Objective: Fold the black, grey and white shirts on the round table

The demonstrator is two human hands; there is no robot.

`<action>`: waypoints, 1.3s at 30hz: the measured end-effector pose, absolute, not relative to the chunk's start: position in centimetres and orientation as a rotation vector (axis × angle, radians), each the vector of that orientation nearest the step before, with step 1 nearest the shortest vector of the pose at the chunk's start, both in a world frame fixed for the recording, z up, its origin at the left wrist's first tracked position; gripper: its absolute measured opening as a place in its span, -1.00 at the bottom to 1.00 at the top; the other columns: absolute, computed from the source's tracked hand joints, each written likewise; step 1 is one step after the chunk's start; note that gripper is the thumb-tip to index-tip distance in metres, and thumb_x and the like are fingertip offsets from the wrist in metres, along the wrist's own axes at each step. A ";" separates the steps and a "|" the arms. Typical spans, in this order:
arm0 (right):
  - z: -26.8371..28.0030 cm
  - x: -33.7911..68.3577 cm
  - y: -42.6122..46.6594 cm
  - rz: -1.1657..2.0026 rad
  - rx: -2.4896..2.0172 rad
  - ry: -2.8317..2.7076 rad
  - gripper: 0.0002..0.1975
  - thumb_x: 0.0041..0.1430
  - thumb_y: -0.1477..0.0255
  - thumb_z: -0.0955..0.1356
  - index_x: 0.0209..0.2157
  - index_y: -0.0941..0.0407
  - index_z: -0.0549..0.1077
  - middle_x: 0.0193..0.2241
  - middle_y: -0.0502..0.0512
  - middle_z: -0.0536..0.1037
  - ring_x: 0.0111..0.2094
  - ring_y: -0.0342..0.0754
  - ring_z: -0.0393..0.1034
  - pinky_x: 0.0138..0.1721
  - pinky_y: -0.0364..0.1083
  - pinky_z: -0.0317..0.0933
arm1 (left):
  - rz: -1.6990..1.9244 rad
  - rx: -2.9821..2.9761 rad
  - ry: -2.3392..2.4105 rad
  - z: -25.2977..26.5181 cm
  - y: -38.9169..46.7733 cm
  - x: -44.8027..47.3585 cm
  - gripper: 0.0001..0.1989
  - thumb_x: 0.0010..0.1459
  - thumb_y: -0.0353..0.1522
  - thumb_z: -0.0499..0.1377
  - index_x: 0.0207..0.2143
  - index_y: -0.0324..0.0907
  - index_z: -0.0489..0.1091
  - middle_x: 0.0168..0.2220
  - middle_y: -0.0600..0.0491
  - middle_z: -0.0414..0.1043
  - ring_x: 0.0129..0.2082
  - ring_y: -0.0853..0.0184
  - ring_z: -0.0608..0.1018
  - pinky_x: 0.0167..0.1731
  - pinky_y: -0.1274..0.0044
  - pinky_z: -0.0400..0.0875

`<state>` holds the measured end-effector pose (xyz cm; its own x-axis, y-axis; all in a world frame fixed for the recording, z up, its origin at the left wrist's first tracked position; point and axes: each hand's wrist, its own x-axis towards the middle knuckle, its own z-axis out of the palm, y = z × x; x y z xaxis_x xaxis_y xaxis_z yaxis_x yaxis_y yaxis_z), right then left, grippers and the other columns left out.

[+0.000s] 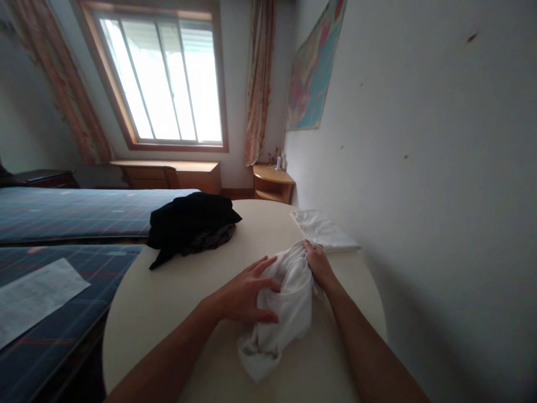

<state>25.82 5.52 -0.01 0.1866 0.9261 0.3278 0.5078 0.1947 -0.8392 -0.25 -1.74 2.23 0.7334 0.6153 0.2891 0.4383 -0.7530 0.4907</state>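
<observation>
A crumpled white cloth garment [289,302] lies bunched near the middle of the round table [168,324]; its exact kind does not show. My right hand [319,264] is closed around the garment's far right end. Over its left side rests my left hand [251,291], with fingers spread and thumb apart, touching the fabric without gripping it. Just beyond my right hand, a flat, folded white cloth [325,230] lies at the table's right edge. A heap of black clothing [191,221] sits on the far left of the tabletop.
A white wall [440,196] runs close along the table's right side. To the left are plaid mattresses [84,215], one bearing a printed sheet of paper [42,296]. Low wooden furniture [197,176] stands below the window, and a corner shelf [272,182] is at the back.
</observation>
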 end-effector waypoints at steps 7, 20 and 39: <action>0.3 26.3 5.3 0.562 -1.502 -1.397 -0.51 0.22 -0.01 0.15 -0.63 0.03 0.24 -0.67 0.00 0.35 -0.52 -0.05 0.24 -0.44 -0.08 0.12 | 0.727 2.303 1.264 1.5 0.4 -0.8 -0.84 0.24 -0.25 0.11 -0.28 -0.11 0.43 -0.36 0.06 0.53 -0.35 0.28 0.54 -0.28 0.50 0.37; 0.8 25.2 5.3 1.015 -1.077 -1.235 -0.31 0.23 -0.10 0.16 0.11 0.14 0.35 -0.33 0.15 0.60 -0.36 0.05 0.48 -0.36 -0.04 0.34 | 1.408 1.460 1.315 -0.4 4.3 -2.8 -0.40 0.10 -0.08 0.16 0.10 -0.24 0.30 0.06 -0.18 0.44 -0.05 0.17 0.53 -0.07 0.41 0.40; 0.9 26.4 4.7 0.933 -1.203 -1.515 -0.33 -0.01 0.08 0.48 0.06 0.18 0.43 -0.25 0.13 0.59 -0.32 0.00 0.49 -0.32 -0.04 0.45 | 1.244 1.817 1.789 0.6 4.4 -5.3 -0.64 0.21 -0.32 0.11 0.06 -0.17 0.31 -0.06 -0.11 0.51 -0.07 0.15 0.55 -0.02 0.34 0.40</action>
<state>26.40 4.68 0.93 -0.0604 0.9747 0.2153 0.2462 0.2235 -0.9431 -5.28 4.41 0.56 -0.1524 0.9206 0.3594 0.6575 -0.1771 0.7324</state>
